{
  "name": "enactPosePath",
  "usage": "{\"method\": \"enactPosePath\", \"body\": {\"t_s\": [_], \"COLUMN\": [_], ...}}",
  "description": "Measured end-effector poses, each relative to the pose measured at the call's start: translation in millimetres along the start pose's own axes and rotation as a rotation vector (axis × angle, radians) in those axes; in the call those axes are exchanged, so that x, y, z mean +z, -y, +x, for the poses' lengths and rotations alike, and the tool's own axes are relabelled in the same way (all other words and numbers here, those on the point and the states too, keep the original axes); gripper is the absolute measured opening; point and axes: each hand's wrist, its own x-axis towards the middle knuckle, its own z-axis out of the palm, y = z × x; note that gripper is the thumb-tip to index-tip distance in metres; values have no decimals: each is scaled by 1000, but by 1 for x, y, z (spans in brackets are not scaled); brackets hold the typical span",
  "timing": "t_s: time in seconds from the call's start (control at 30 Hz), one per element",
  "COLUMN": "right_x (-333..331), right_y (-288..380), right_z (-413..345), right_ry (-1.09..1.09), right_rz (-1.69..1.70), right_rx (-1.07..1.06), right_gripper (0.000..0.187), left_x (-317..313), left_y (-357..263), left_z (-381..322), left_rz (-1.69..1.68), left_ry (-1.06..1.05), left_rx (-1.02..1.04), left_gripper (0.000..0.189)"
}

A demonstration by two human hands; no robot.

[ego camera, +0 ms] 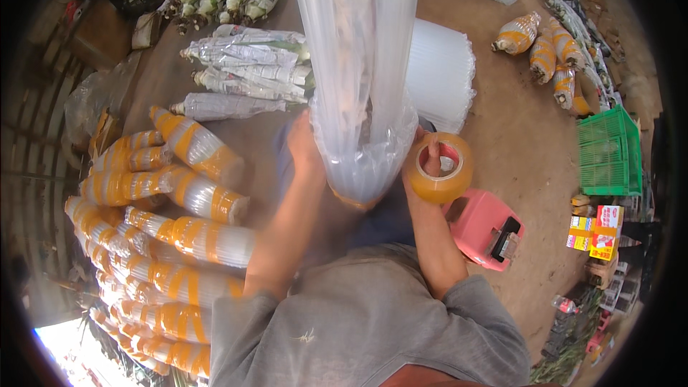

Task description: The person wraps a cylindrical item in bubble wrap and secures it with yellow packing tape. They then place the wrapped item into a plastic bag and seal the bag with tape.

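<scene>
A long bundle wrapped in clear bubble wrap stands upright before me, its rounded near end banded with orange-yellow tape. My left hand grips the bundle's left side, the fingers hidden behind it. On the other side, my right hand presses against the wrap, mostly out of sight. A wide roll of yellow packing tape hangs on that hand, its thumb through the red-lined core. What the wrap encloses is blurred by the plastic.
Taped bundles are piled at left. Newspaper-wrapped plants lie beyond. A bubble-wrap roll, a pink plastic stool-like object and a green crate are at right. More taped bundles lie farther off.
</scene>
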Motion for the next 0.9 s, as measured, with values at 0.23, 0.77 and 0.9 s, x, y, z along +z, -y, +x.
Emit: {"method": "enactPosePath", "body": {"t_s": [0.23,0.77,0.9], "right_x": [-8,-14,13], "right_y": [8,47,84], "right_z": [-13,-44,-39], "right_ry": [92,190,791], "right_rz": [-38,-570,-1256], "right_rx": [1,254,70], "right_gripper": [40,63,74], "left_x": [-23,67,16], "left_y": [14,75,52], "left_z": [-48,-143,-157], "left_rz": [483,-545,-344], "left_ry": [-187,158,240], "left_rx": [532,-837,-891], "left_gripper": [31,40,31]}}
